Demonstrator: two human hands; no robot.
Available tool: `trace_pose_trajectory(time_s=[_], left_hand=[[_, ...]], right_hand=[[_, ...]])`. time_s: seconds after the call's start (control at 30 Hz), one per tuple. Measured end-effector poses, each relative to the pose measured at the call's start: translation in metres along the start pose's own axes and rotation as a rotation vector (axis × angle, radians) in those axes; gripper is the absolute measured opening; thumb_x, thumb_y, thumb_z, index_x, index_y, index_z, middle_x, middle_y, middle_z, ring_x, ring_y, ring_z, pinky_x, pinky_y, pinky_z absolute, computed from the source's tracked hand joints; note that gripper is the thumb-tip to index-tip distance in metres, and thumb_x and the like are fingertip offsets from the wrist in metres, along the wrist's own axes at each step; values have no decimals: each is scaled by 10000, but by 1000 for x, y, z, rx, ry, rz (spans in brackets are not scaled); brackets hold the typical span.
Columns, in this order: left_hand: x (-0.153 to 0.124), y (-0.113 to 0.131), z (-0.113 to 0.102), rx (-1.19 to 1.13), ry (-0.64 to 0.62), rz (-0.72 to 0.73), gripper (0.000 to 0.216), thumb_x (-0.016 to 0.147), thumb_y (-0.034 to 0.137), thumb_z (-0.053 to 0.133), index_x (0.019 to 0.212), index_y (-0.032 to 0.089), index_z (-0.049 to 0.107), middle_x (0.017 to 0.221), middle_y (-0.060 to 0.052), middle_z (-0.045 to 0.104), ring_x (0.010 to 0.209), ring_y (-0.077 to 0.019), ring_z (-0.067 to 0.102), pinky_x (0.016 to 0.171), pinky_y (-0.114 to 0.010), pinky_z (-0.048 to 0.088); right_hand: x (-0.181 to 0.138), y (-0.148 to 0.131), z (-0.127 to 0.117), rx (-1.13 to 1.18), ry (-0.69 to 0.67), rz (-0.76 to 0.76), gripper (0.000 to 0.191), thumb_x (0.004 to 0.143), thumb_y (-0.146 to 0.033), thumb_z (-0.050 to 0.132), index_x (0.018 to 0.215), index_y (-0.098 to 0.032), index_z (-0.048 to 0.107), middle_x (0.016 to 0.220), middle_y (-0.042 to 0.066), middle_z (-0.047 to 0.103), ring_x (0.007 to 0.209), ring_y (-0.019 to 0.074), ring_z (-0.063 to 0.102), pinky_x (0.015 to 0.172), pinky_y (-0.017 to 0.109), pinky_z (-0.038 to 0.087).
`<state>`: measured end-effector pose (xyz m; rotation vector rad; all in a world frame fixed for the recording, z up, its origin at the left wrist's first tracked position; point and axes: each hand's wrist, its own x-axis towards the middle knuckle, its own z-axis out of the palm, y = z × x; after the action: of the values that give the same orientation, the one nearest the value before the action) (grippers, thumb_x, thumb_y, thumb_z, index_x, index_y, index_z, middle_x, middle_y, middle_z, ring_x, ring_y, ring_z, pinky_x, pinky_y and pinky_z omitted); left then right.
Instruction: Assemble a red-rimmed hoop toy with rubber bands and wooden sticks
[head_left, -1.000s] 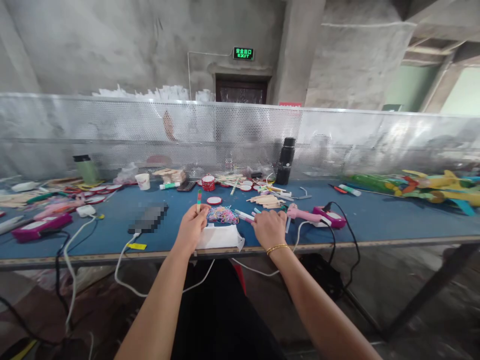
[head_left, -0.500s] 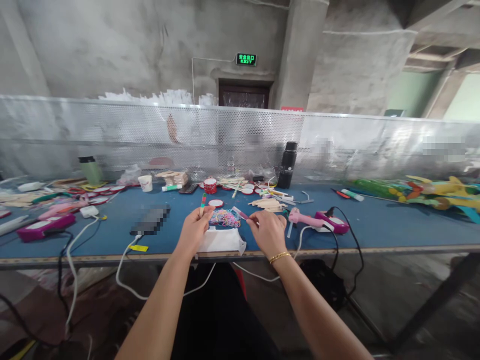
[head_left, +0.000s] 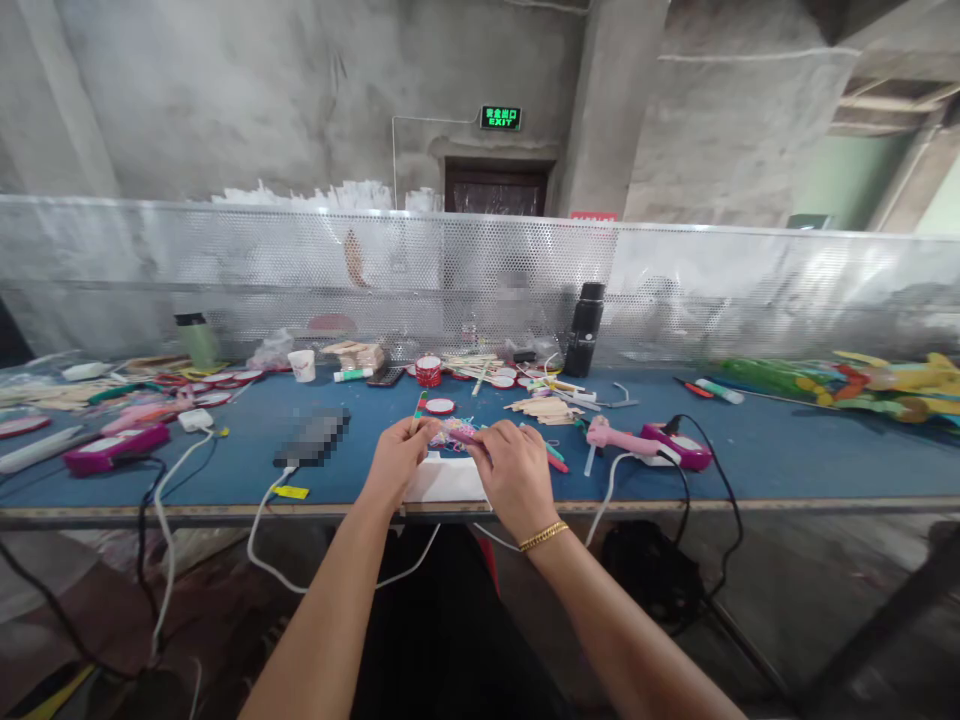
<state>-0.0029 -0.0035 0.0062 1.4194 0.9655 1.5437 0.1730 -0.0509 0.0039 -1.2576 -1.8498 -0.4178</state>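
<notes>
Pinched in my left hand (head_left: 399,460) is a narrow wooden stick (head_left: 421,402) with coloured bands, green showing near its upper end. My right hand (head_left: 516,475) grips a purple marker (head_left: 463,436), its front end pointing left toward my left hand. I cannot tell whether the marker touches the stick. Behind the fingers lies a pile of colourful small loops (head_left: 450,428), partly hidden. Under my hands a white packet (head_left: 446,482) rests at the table's front edge. Red and green pens (head_left: 555,457) lie just right of my right hand.
A pink glue gun (head_left: 619,437) with a cable lies to the right, a phone (head_left: 313,438) on a white cable to the left. Farther back are wooden sticks (head_left: 546,408), a red-rimmed disc (head_left: 439,406), a paper cup (head_left: 302,365) and a black bottle (head_left: 585,330).
My right hand has moved left with the marker, bringing it close to my left hand. The pens beside my right hand have come into sight. The view has shifted slightly.
</notes>
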Motion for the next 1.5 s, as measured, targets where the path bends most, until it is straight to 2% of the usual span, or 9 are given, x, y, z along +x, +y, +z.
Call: trace_pose_trajectory(time_s=[0.17, 0.3, 0.57, 0.7, 0.8, 0.9, 1.07, 1.3, 1.5], left_hand=[[0, -1, 0, 2, -8, -10, 458, 669, 565, 799, 638, 175, 560, 472, 88, 354, 457, -56, 228, 471, -230, 145], [0, -2, -1, 22, -16, -9, 486, 658, 563, 807, 593, 182, 511, 474, 84, 355, 460, -55, 229, 471, -231, 139], [-1, -2, -1, 57, -32, 15, 497, 698, 546, 787, 567, 186, 470, 482, 77, 367, 480, -64, 250, 487, -231, 175], [-1, 1, 2, 51, -34, 2, 470, 693, 548, 792, 600, 174, 524, 483, 80, 370, 480, -61, 251, 481, -227, 163], [-1, 4, 3, 18, -37, -8, 436, 681, 549, 802, 792, 157, 645, 501, 92, 369, 472, -65, 271, 467, -220, 158], [-1, 5, 4, -42, -27, -14, 490, 730, 584, 742, 954, 158, 649, 512, 111, 314, 446, -64, 246, 448, -215, 145], [0, 2, 4, -109, -7, -2, 424, 767, 563, 709, 877, 168, 603, 549, 102, 315, 440, -56, 258, 423, -204, 137], [-1, 2, 2, -129, -27, 7, 421, 770, 561, 727, 833, 169, 590, 557, 97, 333, 434, -44, 280, 415, -185, 162], [-1, 1, 2, -147, -35, 11, 425, 770, 565, 734, 835, 165, 602, 553, 94, 353, 429, -39, 295, 414, -179, 175]], right_hand=[[-1, 1, 4, 70, -4, 13, 186, 1009, -268, 531, 998, -196, 702, 964, 62, 673, 886, 192, 625, 802, 297, 439], [-1, 1, 7, 90, 28, 2, 196, 1009, -243, 525, 1010, -186, 712, 956, 66, 674, 895, 196, 629, 822, 300, 463], [-6, -5, 14, 21, 28, 19, 199, 1004, -251, 536, 958, -169, 712, 958, 78, 663, 901, 206, 610, 823, 309, 449], [-1, -4, 10, 21, 6, 49, 187, 1005, -250, 533, 966, -183, 704, 957, 65, 661, 896, 196, 608, 814, 297, 436], [2, 9, -1, -53, -30, 130, 169, 990, -263, 555, 970, -190, 707, 972, 63, 671, 883, 191, 607, 799, 296, 418], [1, 31, -11, -214, -90, 247, 155, 953, -278, 607, 901, -194, 727, 949, 76, 696, 926, 222, 605, 810, 321, 391], [-4, 58, -8, -364, -164, 319, 151, 913, -309, 650, 878, -204, 753, 945, 96, 729, 999, 268, 603, 831, 370, 358], [12, 62, 19, -380, -288, 300, 230, 940, -352, 608, 928, -183, 764, 992, 130, 740, 1036, 282, 613, 852, 392, 349], [14, 69, 27, -410, -308, 236, 228, 919, -336, 617, 1017, -170, 738, 1115, 149, 707, 1109, 299, 570, 868, 387, 353]])
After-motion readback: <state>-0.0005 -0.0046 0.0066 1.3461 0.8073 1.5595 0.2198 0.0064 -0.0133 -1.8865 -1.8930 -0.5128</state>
